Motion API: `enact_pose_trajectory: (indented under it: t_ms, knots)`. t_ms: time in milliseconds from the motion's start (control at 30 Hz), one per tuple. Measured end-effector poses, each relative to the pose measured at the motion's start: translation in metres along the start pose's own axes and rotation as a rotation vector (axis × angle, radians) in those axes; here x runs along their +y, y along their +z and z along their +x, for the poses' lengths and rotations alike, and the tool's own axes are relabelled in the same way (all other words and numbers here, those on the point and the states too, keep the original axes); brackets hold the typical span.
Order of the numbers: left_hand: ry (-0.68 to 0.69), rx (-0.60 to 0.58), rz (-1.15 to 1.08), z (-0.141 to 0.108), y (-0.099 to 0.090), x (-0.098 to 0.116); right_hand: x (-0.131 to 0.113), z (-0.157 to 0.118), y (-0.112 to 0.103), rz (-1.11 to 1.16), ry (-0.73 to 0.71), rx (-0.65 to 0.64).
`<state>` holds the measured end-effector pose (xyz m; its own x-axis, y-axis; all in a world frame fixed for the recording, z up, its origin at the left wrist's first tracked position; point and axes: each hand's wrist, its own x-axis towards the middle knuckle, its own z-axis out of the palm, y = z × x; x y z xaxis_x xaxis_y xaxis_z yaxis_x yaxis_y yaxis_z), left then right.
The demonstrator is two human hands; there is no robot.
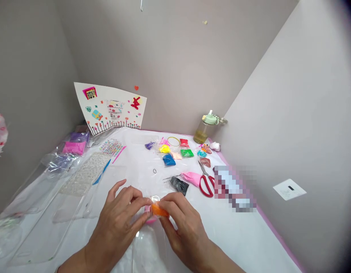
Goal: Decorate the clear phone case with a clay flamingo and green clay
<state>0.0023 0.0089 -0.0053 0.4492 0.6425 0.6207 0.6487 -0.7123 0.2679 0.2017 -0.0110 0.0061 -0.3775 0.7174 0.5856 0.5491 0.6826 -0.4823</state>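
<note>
An orange packet (160, 210) in clear wrap is between my two hands, low in the middle of the view. My right hand (184, 222) is closed on its right part, thumb below and fingers above. My left hand (124, 214) pinches at the packet's left end, by the clear wrap, with its index finger and thumb. Something pink (150, 220) shows just under the packet, partly hidden by my fingers. Beyond my hands lie a black packet (179, 185), a pink packet (191, 177) and scissors (206, 185) with red handles.
Small coloured packets, including a blue one (169, 160) and a green one (187, 152), lie farther back near a bottle (202, 131). Clear plastic sheets and a bead sheet (111, 147) cover the left side. A decorated card (113, 110) leans on the wall.
</note>
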Motion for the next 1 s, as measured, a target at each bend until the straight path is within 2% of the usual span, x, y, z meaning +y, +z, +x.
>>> enact_pose_trajectory:
  t_ms: [233,333,400,500,567,633,767,867,1000]
  knots:
    - [-0.065,0.017,-0.056,-0.002,0.002,0.003,0.0,-0.001,0.001,0.1,0.061,0.011]
    - [-0.188,0.012,-0.209,-0.003,0.005,0.003,0.001,0.001,0.0,0.109,0.067,0.018]
    - [-0.331,-0.058,-0.342,-0.001,0.004,0.002,0.001,0.002,0.0,0.122,0.078,0.016]
    - [-0.608,-0.27,-0.678,0.006,-0.004,0.002,0.003,0.004,-0.001,0.139,0.098,0.005]
    - [-0.746,-0.388,-0.939,0.01,-0.011,0.002,0.008,0.004,-0.003,0.112,0.095,0.004]
    - [-0.834,-0.416,-1.138,0.013,-0.016,0.003,0.017,0.005,-0.006,-0.003,0.081,0.034]
    - [-0.963,-0.276,-1.348,0.012,-0.016,0.002,0.051,0.008,-0.019,-0.253,0.142,0.142]
    - [-1.012,-0.183,-1.355,0.011,-0.01,-0.001,0.08,0.008,-0.029,-0.329,0.259,0.209]
    - [-1.055,-0.134,-1.334,0.008,-0.006,-0.004,0.112,0.008,-0.038,-0.397,0.375,0.241]
